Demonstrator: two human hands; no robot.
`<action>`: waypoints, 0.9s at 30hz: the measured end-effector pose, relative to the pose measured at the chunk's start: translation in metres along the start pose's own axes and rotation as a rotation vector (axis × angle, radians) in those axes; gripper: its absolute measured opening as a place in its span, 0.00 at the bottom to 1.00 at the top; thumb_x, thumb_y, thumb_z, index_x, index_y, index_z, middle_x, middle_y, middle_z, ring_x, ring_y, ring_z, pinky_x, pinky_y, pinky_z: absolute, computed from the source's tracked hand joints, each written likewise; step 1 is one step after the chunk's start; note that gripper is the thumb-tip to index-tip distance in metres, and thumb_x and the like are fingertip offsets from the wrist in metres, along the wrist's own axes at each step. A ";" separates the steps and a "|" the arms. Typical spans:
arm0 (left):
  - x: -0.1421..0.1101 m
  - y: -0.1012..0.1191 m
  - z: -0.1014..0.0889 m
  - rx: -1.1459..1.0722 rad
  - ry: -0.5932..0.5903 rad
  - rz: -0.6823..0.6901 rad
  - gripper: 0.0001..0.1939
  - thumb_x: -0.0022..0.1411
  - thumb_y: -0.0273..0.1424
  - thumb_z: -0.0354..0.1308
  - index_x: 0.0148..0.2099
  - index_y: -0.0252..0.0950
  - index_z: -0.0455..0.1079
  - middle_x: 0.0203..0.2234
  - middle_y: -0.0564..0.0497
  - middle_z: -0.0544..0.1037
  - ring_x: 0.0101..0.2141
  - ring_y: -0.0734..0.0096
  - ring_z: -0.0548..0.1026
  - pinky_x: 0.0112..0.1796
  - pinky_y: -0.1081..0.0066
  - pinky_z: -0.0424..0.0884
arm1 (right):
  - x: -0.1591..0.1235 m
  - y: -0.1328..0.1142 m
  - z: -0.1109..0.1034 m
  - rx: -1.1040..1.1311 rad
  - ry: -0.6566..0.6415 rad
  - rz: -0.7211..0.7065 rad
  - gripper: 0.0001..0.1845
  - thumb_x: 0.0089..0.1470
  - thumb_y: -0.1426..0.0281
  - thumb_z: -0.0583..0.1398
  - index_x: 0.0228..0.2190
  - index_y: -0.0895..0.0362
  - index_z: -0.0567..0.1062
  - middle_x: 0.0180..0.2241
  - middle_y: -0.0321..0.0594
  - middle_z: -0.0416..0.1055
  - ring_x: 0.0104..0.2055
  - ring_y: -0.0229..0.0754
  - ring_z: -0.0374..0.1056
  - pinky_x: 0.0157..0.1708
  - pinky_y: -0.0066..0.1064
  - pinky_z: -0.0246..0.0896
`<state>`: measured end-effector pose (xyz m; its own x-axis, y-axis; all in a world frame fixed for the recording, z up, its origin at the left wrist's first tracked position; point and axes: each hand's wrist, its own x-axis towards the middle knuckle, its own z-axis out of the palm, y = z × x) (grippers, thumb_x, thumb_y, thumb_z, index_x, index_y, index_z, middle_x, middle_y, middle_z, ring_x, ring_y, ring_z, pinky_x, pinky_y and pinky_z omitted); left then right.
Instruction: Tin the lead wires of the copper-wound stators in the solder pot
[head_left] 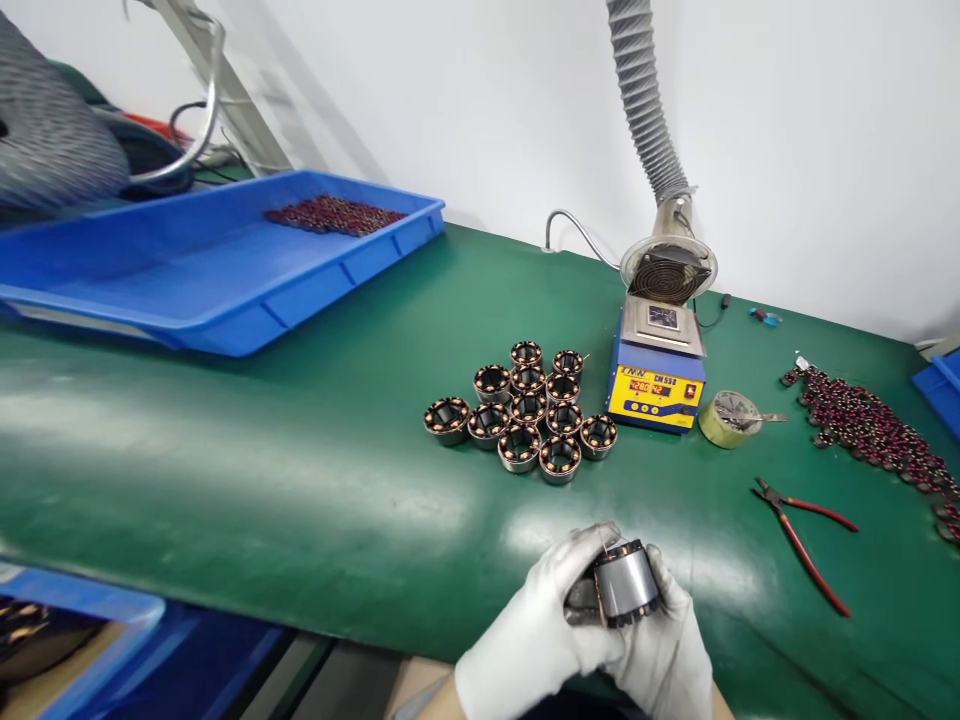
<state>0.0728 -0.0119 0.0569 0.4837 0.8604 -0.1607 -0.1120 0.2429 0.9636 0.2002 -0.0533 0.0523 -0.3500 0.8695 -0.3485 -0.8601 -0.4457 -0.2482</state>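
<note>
Wound motor stator, tilted with its bare steel side to the camera, sits between the two gloved hands, just above the near edge of the green bench. The left hand closes on it from one side, fingers over the upper end and thumb low; the right hand clamps the opposite side. The step in hand appears to be handling this single piece, perhaps its wire ends; the next move seems to call for a steady two-handed hold that spares the windings. Right of the right hand lie red-handled cutting pliers, jaws slightly parted. Beyond the fingertips stands a cluster of similar stators, upright and close together. Farther out, ahead of the right hand, are a round yellowish container and, beside it, the CM 558 solder pot beneath a ribbed extraction hose.
</note>
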 end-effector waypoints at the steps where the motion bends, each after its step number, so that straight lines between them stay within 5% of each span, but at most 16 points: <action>1: 0.000 0.001 0.004 -0.065 -0.002 -0.041 0.38 0.29 0.21 0.67 0.48 0.40 0.67 0.43 0.49 0.72 0.43 0.58 0.70 0.45 0.67 0.67 | 0.000 0.001 0.000 -0.005 -0.011 0.014 0.24 0.46 0.55 0.59 0.40 0.59 0.73 0.37 0.42 0.75 0.39 0.43 0.70 0.41 0.36 0.61; 4: 0.007 0.006 0.012 -0.175 0.174 -0.167 0.21 0.36 0.25 0.63 0.38 0.35 0.71 0.29 0.50 0.76 0.34 0.61 0.73 0.35 0.71 0.70 | -0.001 0.003 -0.001 -0.056 -0.077 0.054 0.24 0.45 0.55 0.60 0.36 0.62 0.74 0.33 0.44 0.76 0.33 0.43 0.71 0.35 0.34 0.63; 6: 0.012 0.010 0.012 -0.155 0.325 -0.123 0.11 0.41 0.30 0.62 0.30 0.32 0.71 0.23 0.50 0.74 0.28 0.66 0.72 0.30 0.73 0.69 | -0.001 0.004 -0.001 -0.063 -0.085 0.060 0.23 0.44 0.56 0.61 0.35 0.62 0.74 0.31 0.45 0.76 0.32 0.42 0.71 0.33 0.32 0.62; 10: 0.017 0.017 0.005 -0.355 0.483 0.005 0.16 0.43 0.39 0.62 0.32 0.34 0.69 0.23 0.52 0.74 0.26 0.71 0.71 0.31 0.75 0.68 | -0.003 0.003 -0.001 -0.080 -0.059 0.053 0.25 0.43 0.56 0.61 0.39 0.61 0.72 0.30 0.43 0.76 0.30 0.41 0.70 0.31 0.31 0.61; 15: 0.010 0.028 0.012 -0.198 0.201 -0.110 0.18 0.39 0.37 0.63 0.33 0.32 0.72 0.29 0.46 0.76 0.32 0.62 0.73 0.34 0.71 0.68 | -0.001 0.008 -0.006 -0.184 -0.050 -0.040 0.19 0.44 0.57 0.62 0.35 0.57 0.73 0.34 0.42 0.75 0.34 0.44 0.71 0.34 0.36 0.63; 18: 0.010 0.031 0.011 -0.067 0.317 -0.144 0.13 0.38 0.36 0.61 0.26 0.32 0.72 0.24 0.47 0.76 0.29 0.61 0.72 0.29 0.71 0.68 | 0.001 0.014 -0.014 -0.394 0.035 -0.223 0.21 0.42 0.60 0.64 0.39 0.55 0.71 0.34 0.41 0.74 0.33 0.43 0.70 0.33 0.36 0.63; 22: 0.014 0.031 -0.005 -0.120 0.440 -0.027 0.20 0.43 0.42 0.60 0.36 0.32 0.71 0.29 0.47 0.76 0.33 0.61 0.73 0.36 0.70 0.68 | 0.006 0.022 -0.024 -0.803 0.296 -0.565 0.31 0.32 0.68 0.69 0.42 0.52 0.67 0.40 0.41 0.71 0.40 0.45 0.69 0.40 0.35 0.63; 25: 0.017 0.026 -0.006 -0.105 0.183 -0.001 0.26 0.45 0.42 0.61 0.45 0.34 0.68 0.40 0.45 0.74 0.43 0.59 0.70 0.45 0.68 0.64 | 0.011 0.027 -0.024 -1.062 0.471 -0.724 0.27 0.28 0.71 0.69 0.35 0.50 0.67 0.43 0.40 0.70 0.45 0.48 0.66 0.44 0.36 0.61; 27: 0.019 0.019 0.001 -0.098 0.023 -0.056 0.21 0.46 0.39 0.60 0.41 0.32 0.70 0.36 0.45 0.75 0.40 0.60 0.72 0.42 0.68 0.66 | 0.015 0.029 -0.022 -1.243 0.551 -0.733 0.23 0.30 0.69 0.68 0.31 0.51 0.66 0.42 0.42 0.70 0.45 0.50 0.66 0.44 0.39 0.61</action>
<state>0.0810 0.0088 0.0720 0.4712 0.8543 -0.2194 -0.1702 0.3322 0.9277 0.1785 -0.0580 0.0205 0.4127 0.9105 -0.0274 0.1628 -0.1033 -0.9812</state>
